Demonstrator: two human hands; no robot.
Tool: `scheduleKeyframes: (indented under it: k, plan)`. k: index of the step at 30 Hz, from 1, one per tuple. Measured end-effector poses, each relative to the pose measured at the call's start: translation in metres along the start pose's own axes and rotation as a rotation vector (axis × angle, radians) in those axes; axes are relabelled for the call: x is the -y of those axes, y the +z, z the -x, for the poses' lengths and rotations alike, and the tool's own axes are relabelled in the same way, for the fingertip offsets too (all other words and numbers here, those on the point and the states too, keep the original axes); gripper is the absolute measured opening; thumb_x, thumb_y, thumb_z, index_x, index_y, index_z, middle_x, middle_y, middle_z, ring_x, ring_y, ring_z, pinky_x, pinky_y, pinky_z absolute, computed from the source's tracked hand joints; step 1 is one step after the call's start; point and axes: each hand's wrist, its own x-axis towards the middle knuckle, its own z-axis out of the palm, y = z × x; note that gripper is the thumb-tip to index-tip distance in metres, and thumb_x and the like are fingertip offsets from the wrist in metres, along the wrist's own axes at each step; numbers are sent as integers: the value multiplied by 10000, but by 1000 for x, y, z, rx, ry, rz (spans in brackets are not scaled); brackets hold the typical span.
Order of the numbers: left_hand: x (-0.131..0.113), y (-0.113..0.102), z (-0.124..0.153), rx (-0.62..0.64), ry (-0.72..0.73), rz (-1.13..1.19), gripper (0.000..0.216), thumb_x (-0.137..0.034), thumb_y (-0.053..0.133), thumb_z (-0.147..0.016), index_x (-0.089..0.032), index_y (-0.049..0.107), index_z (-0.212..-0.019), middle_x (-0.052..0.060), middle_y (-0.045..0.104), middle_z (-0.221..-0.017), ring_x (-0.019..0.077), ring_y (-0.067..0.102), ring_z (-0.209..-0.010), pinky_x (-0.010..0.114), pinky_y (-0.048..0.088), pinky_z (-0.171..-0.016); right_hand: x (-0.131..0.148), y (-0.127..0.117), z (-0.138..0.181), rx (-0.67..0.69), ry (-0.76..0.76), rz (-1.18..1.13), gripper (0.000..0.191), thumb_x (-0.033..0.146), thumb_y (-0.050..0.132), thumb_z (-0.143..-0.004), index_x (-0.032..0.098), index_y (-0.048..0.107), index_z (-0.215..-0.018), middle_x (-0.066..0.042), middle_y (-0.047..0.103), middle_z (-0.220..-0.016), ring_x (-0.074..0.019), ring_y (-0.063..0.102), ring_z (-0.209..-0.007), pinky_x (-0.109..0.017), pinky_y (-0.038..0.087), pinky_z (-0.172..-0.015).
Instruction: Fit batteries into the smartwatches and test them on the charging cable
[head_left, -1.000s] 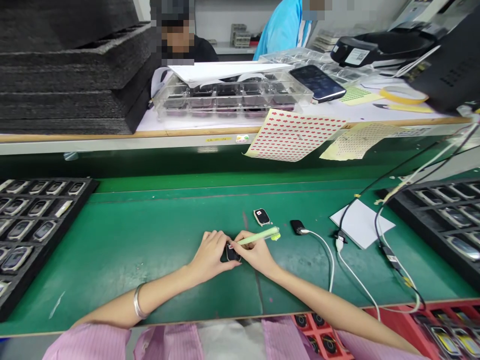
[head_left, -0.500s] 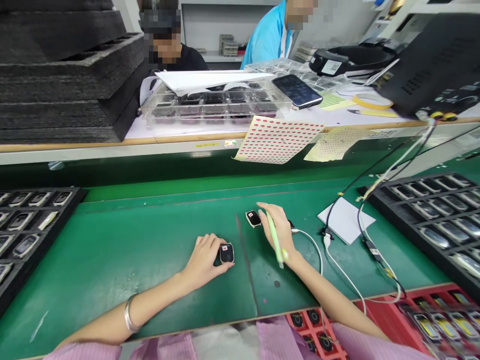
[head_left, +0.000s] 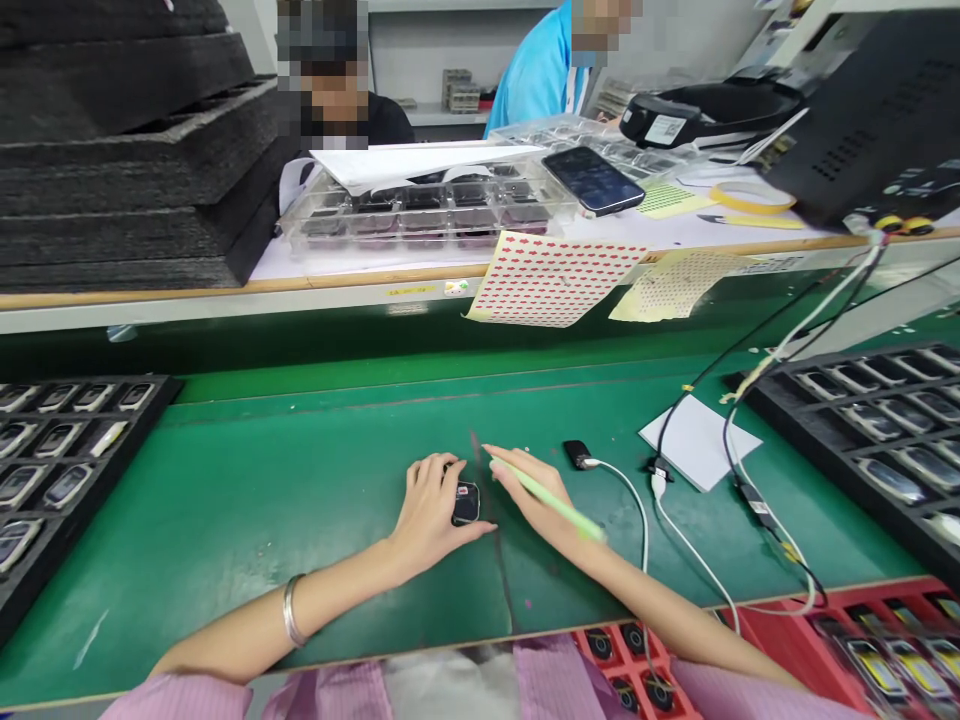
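Observation:
My left hand (head_left: 435, 510) rests on the green bench, its fingers curled round a smartwatch body (head_left: 466, 503) with a dark screen and a small red-and-white sticker. The thumb reaches out past its lower edge. A dark edge of something shows behind the fingertips, mostly hidden. My right hand (head_left: 536, 495) is just to the right, holding a slim light green pen-shaped tool (head_left: 551, 497) that slants across the fingers. Its fingertips point at the watch, apart from it. Right of this hand lies a small black block (head_left: 577, 454) on a white cable.
Black foam trays of watch cases stand at the left (head_left: 60, 480) and right (head_left: 892, 430). Cables cross a white paper pad (head_left: 701, 443). Red trays (head_left: 765, 640) sit at the front right. A shelf ahead bears clear trays (head_left: 420, 220) and a phone (head_left: 592, 180); two people are beyond.
My right hand has moved left, towards my left hand, uncovering the black block. The second watch no longer shows at its former spot. My left hand has shifted slightly right.

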Motion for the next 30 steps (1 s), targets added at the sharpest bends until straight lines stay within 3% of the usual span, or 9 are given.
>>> scheduleKeyframes:
  k: [3,5,12,30]
  plan:
    - [2,4,-3,4,-2,19,537,-458,734,-688,-191,476,-1077,108,523,-1132,298,486,-1077,480,391,-892,1,2,-12,97,199,-259,253,352,552,-837,150,705,-832,-10,607,-553,-123,507,-415,-254,447,-458]
    - [4,4,-3,0,-17,46,492,-436,747,-682,-195,477,-1017,91,530,-1098,283,503,-1053,461,405,-879,0,11,-15,143,265,-366,223,353,608,-776,140,672,-786,29,535,-466,-87,391,-321,-225,343,-359]
    - [4,5,0,-50,-57,59,539,-415,794,-627,-195,459,-987,87,533,-1077,285,517,-1034,466,412,-870,-7,42,-9,-21,275,-385,247,358,638,-724,176,513,-615,38,471,-522,-93,420,-462,-205,322,-427]
    - [5,6,1,-46,-43,40,506,-402,770,-661,-182,472,-1005,100,532,-1085,288,510,-1055,468,408,-883,-9,42,-6,-4,202,-304,280,376,634,-754,174,528,-591,29,482,-512,-107,430,-464,-212,339,-423]
